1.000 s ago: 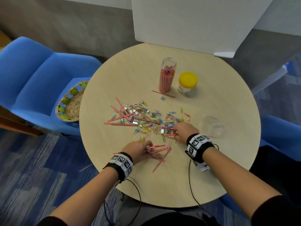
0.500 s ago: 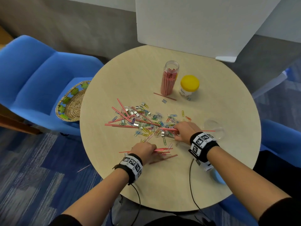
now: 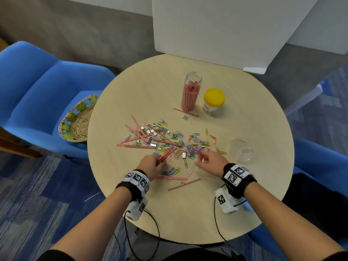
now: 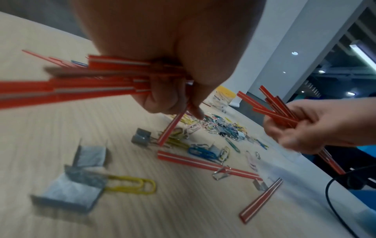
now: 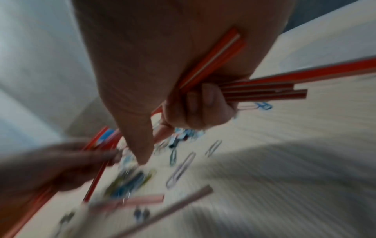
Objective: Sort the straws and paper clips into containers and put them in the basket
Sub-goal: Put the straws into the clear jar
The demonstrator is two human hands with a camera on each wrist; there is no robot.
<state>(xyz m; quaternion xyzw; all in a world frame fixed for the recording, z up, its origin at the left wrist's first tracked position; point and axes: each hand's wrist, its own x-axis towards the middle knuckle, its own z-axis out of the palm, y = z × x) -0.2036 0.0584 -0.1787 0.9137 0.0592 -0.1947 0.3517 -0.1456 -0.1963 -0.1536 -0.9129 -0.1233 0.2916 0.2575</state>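
Observation:
Red-and-white straws and coloured paper clips lie scattered mid-table. My left hand grips a bundle of straws at the pile's near edge; in the left wrist view the bundle sticks out left of the curled fingers. My right hand also grips several straws, which the left wrist view shows fanned above it. Two loose straws lie nearer to me. A tall open jar holds straws. The woven basket rests on the blue chair.
A yellow-lidded jar stands beside the tall jar. A clear plastic cup lies right of my right hand. Grey metal clips lie among the paper clips. A white board stands behind the table. One straw lies on the carpet.
My left hand has moved up to the pile, its straw bundle now pointing away. My right hand has lifted off the pile. Two straws stay on the table near me.

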